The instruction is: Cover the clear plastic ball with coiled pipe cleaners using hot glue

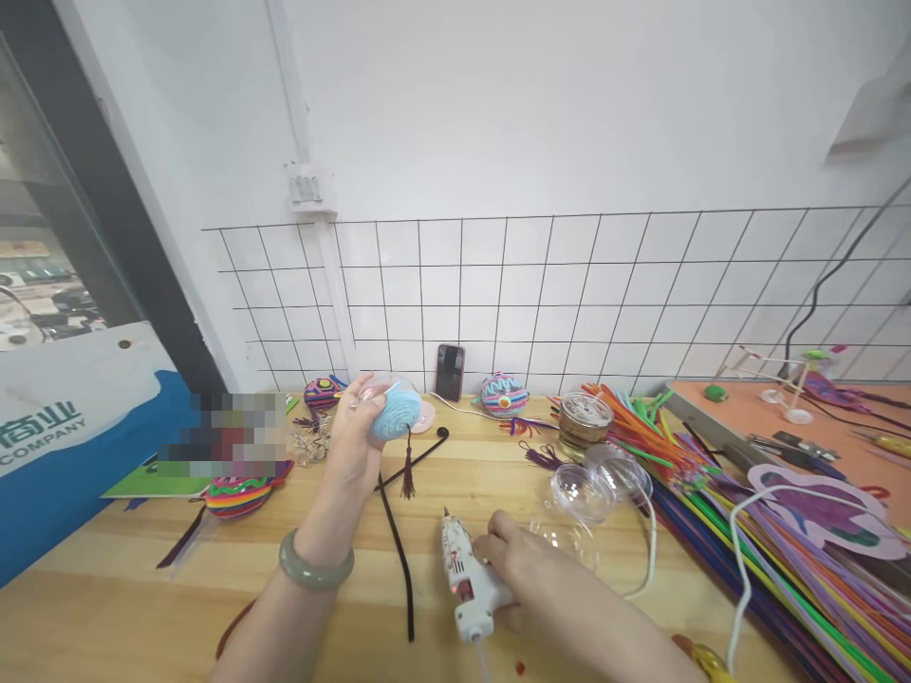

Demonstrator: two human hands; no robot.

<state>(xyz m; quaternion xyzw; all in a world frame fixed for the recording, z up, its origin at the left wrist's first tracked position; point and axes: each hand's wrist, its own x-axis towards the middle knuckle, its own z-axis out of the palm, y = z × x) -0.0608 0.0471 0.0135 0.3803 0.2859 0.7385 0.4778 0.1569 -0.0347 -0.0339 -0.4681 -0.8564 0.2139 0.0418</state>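
Observation:
My left hand is raised above the wooden table with its fingers wrapped round a clear plastic ball partly covered in light blue pipe cleaner. A dark red tassel hangs from the ball. A green bangle sits on that wrist. My right hand rests low on the table, fingers closed on the handle of a white hot glue gun whose nozzle points away from me. A black pipe cleaner lies between my hands.
Clear plastic half-shells lie right of the glue gun. A big pile of coloured pipe cleaners fills the right side. Finished striped balls and a phone stand by the wire grid wall. A glass jar sits nearby.

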